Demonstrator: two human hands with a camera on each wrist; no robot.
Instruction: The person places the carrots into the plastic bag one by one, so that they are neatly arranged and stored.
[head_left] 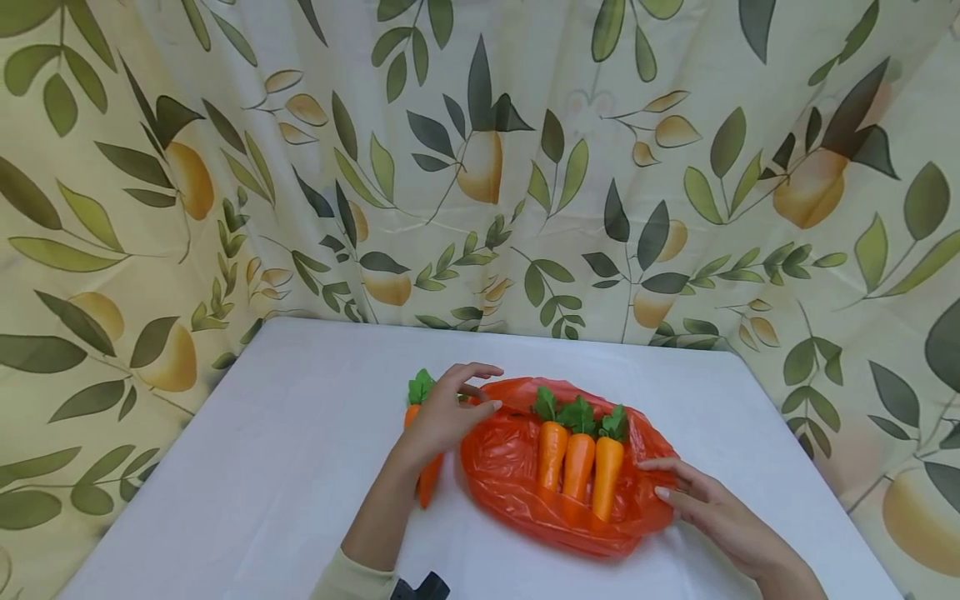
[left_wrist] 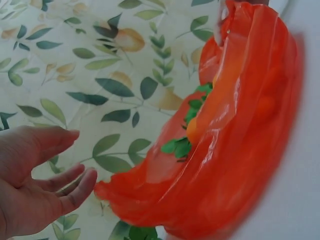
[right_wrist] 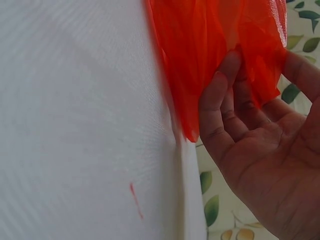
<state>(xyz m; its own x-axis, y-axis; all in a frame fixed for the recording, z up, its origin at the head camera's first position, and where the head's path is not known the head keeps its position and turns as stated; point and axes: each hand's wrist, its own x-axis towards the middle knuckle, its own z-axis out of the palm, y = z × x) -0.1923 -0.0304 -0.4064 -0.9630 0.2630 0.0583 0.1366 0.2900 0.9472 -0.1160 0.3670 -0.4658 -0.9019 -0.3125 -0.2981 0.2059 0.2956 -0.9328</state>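
Observation:
A red plastic bag point(head_left: 510, 508) lies spread on the table with its mouth gaping. Three orange toy-like carrots point(head_left: 578, 467) with green leafy tops lie side by side in it, their lower ends tucked behind the front plastic. My left hand point(head_left: 450, 412) hovers at the bag's left rim, fingers parted and holding nothing; the left wrist view shows a gap between fingers and plastic. Beneath that hand another carrot point(head_left: 429, 482) lies outside the bag, its middle hidden. My right hand point(head_left: 712, 508) lightly holds the bag's right edge, plastic between thumb and fingers point(right_wrist: 212, 92).
The white-covered table point(head_left: 285, 433) extends around the bag, its far edge against a leaf-and-fruit patterned curtain point(head_left: 450, 167). A dark wrist device point(head_left: 422, 587) shows by my left sleeve point(head_left: 352, 579). A red mark point(right_wrist: 136, 201) is on the white surface in the right wrist view.

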